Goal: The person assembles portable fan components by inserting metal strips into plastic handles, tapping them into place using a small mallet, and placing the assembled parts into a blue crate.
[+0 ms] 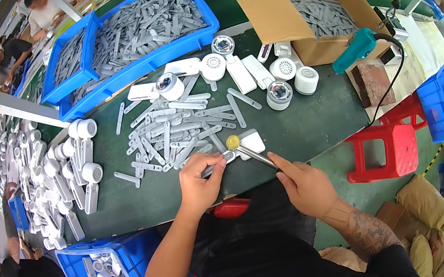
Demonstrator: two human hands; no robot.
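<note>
My left hand (pixel 200 182) pinches a grey plastic strip (pixel 228 156) between thumb and fingers, just above the green tabletop. My right hand (pixel 305 186) is closed around the dark grip of a small hammer (pixel 233 143), with a steel shaft and a round yellow head. The yellow head is at the far end of the strip; I cannot tell whether they touch. Right behind the hammer lies a white plastic piece (pixel 252 141), partly covered by the shaft. A loose pile of grey strips (pixel 176 131) spreads out beyond my left hand.
White handheld fans (pixel 212 66) lie behind the pile; many more (pixel 66 171) crowd the left. A blue bin (pixel 211 19) and a cardboard box (pixel 266 14) hold grey strips. A teal electric tool (pixel 356 50) stands back right. Red stools (pixel 386 157) stand right. People work far left.
</note>
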